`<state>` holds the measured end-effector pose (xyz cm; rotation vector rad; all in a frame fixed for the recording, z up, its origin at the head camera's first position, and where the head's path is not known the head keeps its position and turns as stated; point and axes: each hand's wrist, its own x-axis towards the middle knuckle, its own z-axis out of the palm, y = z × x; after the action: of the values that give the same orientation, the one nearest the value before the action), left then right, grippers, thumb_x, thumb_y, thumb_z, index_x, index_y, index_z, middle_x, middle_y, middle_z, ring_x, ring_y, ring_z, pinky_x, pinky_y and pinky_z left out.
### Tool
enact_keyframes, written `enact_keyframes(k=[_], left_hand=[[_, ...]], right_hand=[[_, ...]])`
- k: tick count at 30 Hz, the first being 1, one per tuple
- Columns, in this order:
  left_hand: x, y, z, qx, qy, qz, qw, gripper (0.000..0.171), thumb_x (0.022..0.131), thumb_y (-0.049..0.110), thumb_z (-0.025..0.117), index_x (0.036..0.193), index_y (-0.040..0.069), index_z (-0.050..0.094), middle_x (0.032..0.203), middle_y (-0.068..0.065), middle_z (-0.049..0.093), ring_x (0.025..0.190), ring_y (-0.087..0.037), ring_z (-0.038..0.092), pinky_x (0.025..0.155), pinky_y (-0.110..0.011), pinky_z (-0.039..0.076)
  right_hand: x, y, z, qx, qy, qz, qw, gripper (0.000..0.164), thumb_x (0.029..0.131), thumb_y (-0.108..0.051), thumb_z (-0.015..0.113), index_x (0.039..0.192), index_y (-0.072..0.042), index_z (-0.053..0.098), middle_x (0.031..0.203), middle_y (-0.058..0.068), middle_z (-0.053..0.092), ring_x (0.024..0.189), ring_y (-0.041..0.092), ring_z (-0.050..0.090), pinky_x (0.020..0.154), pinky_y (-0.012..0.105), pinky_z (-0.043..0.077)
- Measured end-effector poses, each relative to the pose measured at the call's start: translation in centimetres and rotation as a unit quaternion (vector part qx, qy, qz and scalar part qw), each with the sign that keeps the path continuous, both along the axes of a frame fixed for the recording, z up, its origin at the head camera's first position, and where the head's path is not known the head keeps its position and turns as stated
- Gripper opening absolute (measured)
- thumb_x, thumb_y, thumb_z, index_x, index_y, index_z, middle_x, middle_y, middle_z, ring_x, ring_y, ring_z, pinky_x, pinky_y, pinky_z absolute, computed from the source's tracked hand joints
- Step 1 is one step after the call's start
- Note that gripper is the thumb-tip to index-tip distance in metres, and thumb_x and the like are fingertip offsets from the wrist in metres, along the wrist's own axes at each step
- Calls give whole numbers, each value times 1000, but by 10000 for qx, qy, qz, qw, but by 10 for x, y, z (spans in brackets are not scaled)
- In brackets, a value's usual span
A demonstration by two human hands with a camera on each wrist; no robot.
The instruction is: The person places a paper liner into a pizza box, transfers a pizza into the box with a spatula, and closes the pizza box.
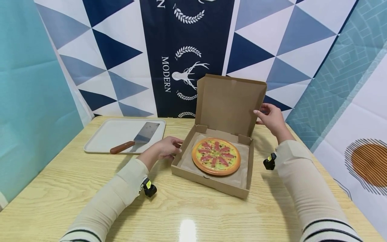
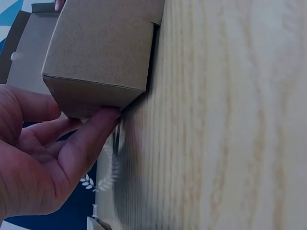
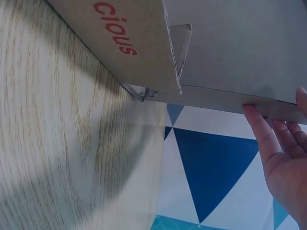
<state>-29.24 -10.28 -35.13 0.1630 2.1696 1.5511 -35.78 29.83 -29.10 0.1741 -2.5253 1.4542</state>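
Observation:
A brown cardboard pizza box (image 1: 208, 185) stands with its lid (image 1: 231, 104) raised at the back. Inside, on a sheet of brown paper, lies a round pizza (image 1: 216, 156) with an orange crust and red strips laid out like petals. My left hand (image 1: 167, 147) holds the left side wall of the box, and in the left wrist view its fingers (image 2: 91, 136) press the outside low down by the table. At the lid's right edge my right hand (image 1: 272, 119) grips, thumb on the inner face and fingers along the side flap (image 3: 230, 101).
A white tray (image 1: 99, 137) rests at the back left of the wooden table (image 1: 169, 211). Across it lies a spatula (image 1: 124, 147) with a wooden handle and a broad metal blade. A patterned curtain (image 1: 121, 53) hangs close behind the box. Red letters mark the box's right wall.

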Motion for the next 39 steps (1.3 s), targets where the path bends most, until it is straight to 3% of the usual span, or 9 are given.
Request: enact_keyframes(k=[5, 20, 27, 29, 39], left_hand=[[4, 2, 0, -88, 38, 123, 9999, 53, 95, -6, 54, 146, 4, 42, 132, -22, 54, 108, -31, 62, 80, -42, 56], [21, 10, 1, -123, 246, 479, 9985, 46, 94, -7, 54, 140, -4, 47, 121, -22, 57, 100, -29, 64, 72, -40, 58], [29, 14, -2, -67, 386, 684, 9969, 47, 92, -9, 53, 139, -6, 46, 119, -23, 59, 95, -29, 66, 68, -39, 59], [30, 16, -3, -23, 373, 745, 9965, 48, 92, -9, 53, 139, -6, 46, 118, -23, 59, 96, -29, 65, 68, -40, 59], [37, 21, -6, 57, 432, 875, 9952, 49, 93, -9, 52, 141, -6, 44, 117, -23, 59, 98, -31, 65, 67, -40, 58]], right_hand=[[-2, -3, -1, 7, 17, 33, 10000, 65, 98, -33, 58, 146, 3, 34, 135, 25, 45, 119, 35, 49, 74, 30, 57], [-7, -12, -1, -5, 68, 105, 9999, 59, 99, -27, 58, 146, 2, 37, 133, 24, 48, 115, 34, 53, 69, 20, 56], [-9, -18, 0, 107, 92, 140, 9998, 62, 99, -26, 58, 148, 2, 33, 140, 26, 44, 120, 37, 51, 84, 41, 54], [-9, -20, 0, 105, 99, 155, 9998, 61, 99, -25, 58, 148, 2, 34, 141, 26, 44, 121, 37, 51, 84, 42, 53], [-13, -24, -2, 172, 151, 239, 9995, 55, 99, -23, 57, 145, 0, 39, 138, 24, 47, 119, 36, 53, 77, 32, 57]])
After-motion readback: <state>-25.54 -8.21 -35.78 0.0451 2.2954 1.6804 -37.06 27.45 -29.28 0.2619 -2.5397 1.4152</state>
